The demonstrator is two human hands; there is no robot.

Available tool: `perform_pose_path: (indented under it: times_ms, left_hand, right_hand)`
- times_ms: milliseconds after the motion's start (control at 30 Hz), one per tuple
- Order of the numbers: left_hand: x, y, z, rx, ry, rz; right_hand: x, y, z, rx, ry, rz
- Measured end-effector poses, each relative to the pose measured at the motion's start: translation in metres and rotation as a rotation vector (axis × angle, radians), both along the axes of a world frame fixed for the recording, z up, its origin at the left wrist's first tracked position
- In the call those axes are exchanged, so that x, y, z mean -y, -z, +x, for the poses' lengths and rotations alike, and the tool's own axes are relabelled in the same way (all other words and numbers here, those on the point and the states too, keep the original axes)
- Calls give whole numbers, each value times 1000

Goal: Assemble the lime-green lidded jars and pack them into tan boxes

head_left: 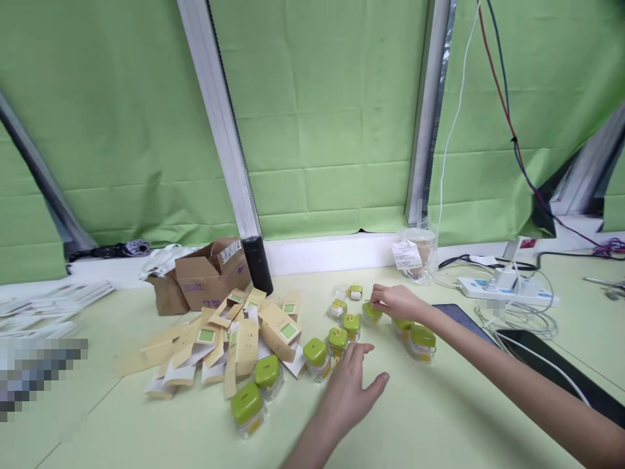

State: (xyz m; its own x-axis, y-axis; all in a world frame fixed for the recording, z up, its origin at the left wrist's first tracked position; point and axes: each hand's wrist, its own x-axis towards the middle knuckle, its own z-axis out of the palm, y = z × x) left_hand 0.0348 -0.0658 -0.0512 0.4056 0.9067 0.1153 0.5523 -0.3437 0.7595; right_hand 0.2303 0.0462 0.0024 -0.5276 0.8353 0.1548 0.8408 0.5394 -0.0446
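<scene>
Several small clear jars with green lids (316,352) stand scattered on the pale green table (439,423). My left hand (352,384) hovers open over the table, its fingertips close to a green-lidded jar (338,339). My right hand (399,302) reaches further back, fingers pinched together over a jar (372,313); something thin seems to stick out of the pinch, but I cannot make it out. Two more jars (422,341) stand just under my right wrist.
A heap of flat tan cartons (234,339) lies to the left, with an open cardboard box (208,281) and a black cylinder (258,264) behind. A plastic cup (417,253), power strip (502,290) with cables, and dark tablets (547,355) lie to the right.
</scene>
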Motion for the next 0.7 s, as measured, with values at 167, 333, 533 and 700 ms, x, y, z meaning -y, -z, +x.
perform_pose_path:
  times_ms: [167,333,533,700]
  left_hand:
    - [4,12,3,158,-65,-74]
    - [6,4,5,55,111,-205]
    - [4,7,4,-51,99,-198]
    - [6,-1,1,-6,96,-228]
  right_hand:
    - [65,-8,7,-33,-108,-4]
    - [113,4,8,-115,-195,-91]
    - [122,15,19,-407,-182,-99]
    - [115,4,17,-628,-126,-61]
